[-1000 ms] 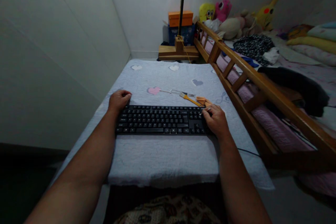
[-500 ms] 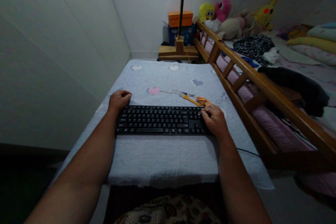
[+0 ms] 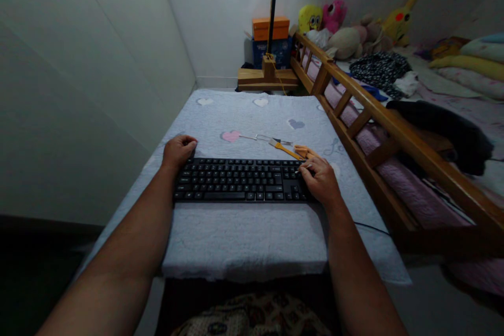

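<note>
Across the cloth-covered tabletop (image 3: 244, 236) lies a black keyboard (image 3: 232, 181), its long side towards the person. The right hand (image 3: 322, 176) is over its right end, the grip closed to a pinch on a thin white stick (image 3: 304, 169); its tip is at the keys, though whether it touches them is too small to tell. The left hand (image 3: 179, 150) is curled at the far left corner; I cannot tell whether its grip has hold of the edge or only rests there. If that hold is loose, sideways pressure from the stick could skid the keyboard, since the soft surface beneath may slide or ruck. Pressing hard could bend the stick or wedge its tip between keys. The right hand hides the keys under it, so a slip there could go unseen. An orange cloth (image 3: 302, 151) and a brush (image 3: 287, 149) lie just beyond, where the knuckles might knock them.
</note>
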The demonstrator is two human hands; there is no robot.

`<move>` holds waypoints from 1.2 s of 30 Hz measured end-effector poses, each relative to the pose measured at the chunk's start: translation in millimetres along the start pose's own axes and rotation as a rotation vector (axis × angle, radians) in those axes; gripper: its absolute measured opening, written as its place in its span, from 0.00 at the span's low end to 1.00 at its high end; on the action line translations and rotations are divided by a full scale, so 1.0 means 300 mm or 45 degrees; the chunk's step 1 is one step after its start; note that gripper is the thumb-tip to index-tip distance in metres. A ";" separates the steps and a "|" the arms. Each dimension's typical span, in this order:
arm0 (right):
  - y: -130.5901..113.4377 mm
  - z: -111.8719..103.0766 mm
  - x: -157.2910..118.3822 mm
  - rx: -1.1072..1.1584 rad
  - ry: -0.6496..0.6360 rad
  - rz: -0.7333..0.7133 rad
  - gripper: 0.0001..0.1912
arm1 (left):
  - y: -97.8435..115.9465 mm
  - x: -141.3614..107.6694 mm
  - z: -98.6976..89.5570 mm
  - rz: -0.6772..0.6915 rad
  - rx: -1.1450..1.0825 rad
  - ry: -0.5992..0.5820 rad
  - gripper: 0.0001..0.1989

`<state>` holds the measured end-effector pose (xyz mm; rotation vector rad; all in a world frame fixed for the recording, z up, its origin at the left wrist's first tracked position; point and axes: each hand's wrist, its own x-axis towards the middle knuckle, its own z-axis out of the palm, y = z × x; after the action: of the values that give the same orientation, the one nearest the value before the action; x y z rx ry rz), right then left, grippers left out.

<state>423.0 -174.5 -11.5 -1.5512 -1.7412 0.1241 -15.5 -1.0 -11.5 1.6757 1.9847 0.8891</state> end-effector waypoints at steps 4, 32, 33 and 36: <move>-0.002 -0.003 0.001 -0.002 -0.003 0.000 0.10 | 0.005 -0.003 -0.003 0.005 0.000 -0.004 0.08; 0.020 -0.018 -0.004 -0.038 0.043 0.030 0.10 | 0.013 -0.006 -0.006 0.010 0.007 -0.003 0.07; 0.019 -0.018 -0.004 -0.039 0.044 0.030 0.10 | 0.011 -0.006 -0.006 0.012 0.005 -0.006 0.08; 0.016 -0.020 -0.004 -0.043 0.042 0.037 0.09 | 0.010 -0.007 -0.007 0.009 -0.001 -0.008 0.08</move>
<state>430.3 -176.8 -10.4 -1.5948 -1.7035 0.0838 -14.2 -3.3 -8.3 1.6841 1.9756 0.8858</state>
